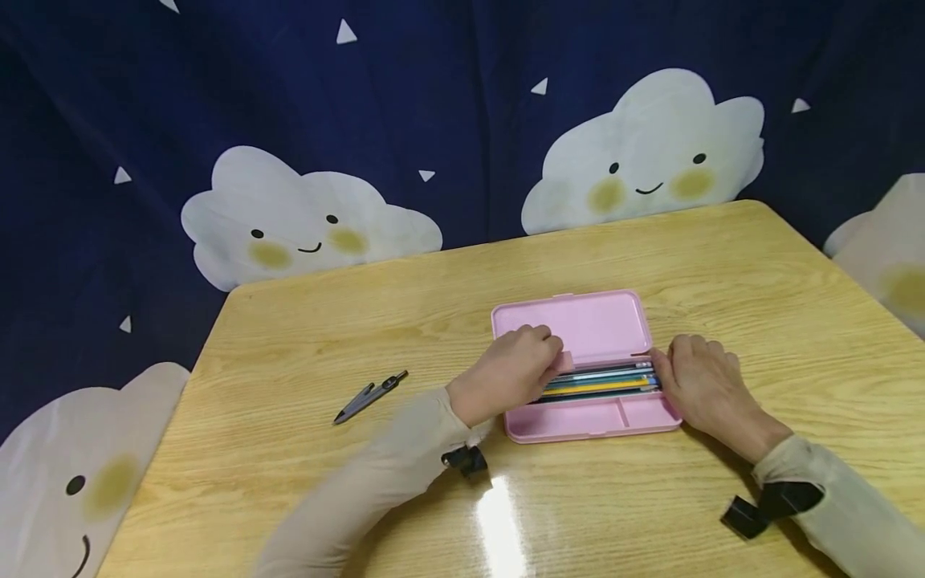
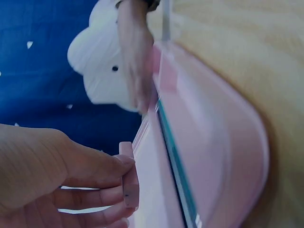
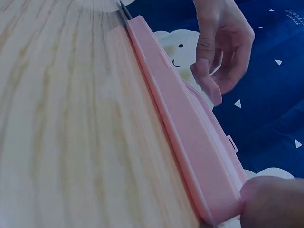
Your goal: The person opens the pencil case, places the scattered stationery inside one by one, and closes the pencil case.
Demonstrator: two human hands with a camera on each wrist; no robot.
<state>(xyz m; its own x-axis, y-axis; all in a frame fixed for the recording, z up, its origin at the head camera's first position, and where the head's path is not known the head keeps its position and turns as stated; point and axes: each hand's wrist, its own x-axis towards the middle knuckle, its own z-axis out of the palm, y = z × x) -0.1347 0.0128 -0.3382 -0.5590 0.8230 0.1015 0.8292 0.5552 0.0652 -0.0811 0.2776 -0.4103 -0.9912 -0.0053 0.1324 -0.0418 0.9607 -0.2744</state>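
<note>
A pink pencil case lies on the table with its lid folded back. Several pencils fill its long compartment, and the front compartments show bare pink plastic. Between thumb and fingers my left hand pinches a pink eraser, held above the left part of the case. My right hand grips the right end of the case, its thumb at the edge by the pencils. In the right wrist view only a blurred part of that hand shows against the case's corner.
On the wooden table, left of the case, lies a grey drawing compass. A dark blue curtain with white clouds hangs behind the table's far edge.
</note>
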